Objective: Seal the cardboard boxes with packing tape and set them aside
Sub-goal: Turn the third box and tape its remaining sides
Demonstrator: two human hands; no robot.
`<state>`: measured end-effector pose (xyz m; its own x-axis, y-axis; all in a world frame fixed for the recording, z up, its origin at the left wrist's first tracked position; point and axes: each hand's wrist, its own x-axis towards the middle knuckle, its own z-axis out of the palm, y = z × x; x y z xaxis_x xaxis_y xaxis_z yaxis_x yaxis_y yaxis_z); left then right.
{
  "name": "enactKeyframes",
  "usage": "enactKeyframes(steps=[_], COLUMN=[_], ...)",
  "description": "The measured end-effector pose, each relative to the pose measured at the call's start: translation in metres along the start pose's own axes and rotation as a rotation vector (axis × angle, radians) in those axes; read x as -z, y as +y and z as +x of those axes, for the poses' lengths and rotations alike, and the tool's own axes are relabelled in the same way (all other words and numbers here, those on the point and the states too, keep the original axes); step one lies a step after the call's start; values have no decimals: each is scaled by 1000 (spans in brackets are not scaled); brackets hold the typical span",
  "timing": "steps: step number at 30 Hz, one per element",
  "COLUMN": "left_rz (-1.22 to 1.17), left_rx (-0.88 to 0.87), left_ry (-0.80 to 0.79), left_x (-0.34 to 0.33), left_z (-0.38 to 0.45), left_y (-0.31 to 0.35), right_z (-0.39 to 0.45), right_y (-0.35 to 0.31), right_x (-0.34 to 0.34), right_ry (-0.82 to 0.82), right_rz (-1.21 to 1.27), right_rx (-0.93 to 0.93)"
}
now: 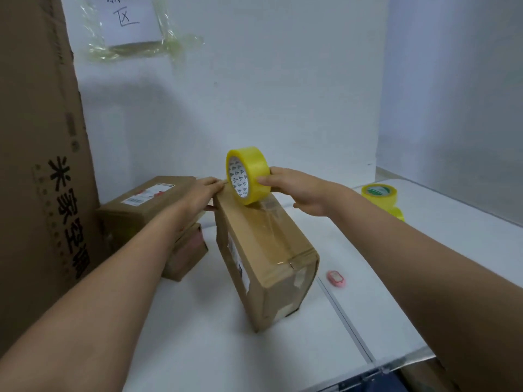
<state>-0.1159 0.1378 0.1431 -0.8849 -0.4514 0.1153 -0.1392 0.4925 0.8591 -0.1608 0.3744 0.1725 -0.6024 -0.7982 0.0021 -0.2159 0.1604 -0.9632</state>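
1. Rolling tape along the box [266, 261] in the table's middle — the right hand [300, 190] grips the tape roll [247, 176] at its far end.
2. Left hand [202, 193], fingers straight, presses the far-left edge — judged best: keep the strip taut, centred on the seam.

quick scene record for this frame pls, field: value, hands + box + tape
left hand: fingers straight, pressing on the far top edge of the box
right hand: grips the yellow tape roll
tape roll: upright on edge, on the far end of the box top
box: cardboard, on the white table, clear tape along the top
other boxes: stacked at left
spare tape rolls: right, on table
pink object: right of box
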Motion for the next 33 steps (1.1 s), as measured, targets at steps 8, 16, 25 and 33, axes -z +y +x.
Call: enactKeyframes(steps=[8,16,25,33], left_rz=[432,722,505,461], left_rx=[-393,-560,-558,-540], left_ry=[297,-352,-95,-77], left_x=[-22,-40,-53,-53], left_z=[-54,-112,-96,-73], left_y=[-14,-36,-65,-67], right_z=[52,77,81,75], right_y=[13,31,36,18], right_x=[-27,-33,-35,-34], right_ry=[102,146,193,270], right_rz=[-13,-44,-51,-48], right_rx=[-17,-94,-83,16])
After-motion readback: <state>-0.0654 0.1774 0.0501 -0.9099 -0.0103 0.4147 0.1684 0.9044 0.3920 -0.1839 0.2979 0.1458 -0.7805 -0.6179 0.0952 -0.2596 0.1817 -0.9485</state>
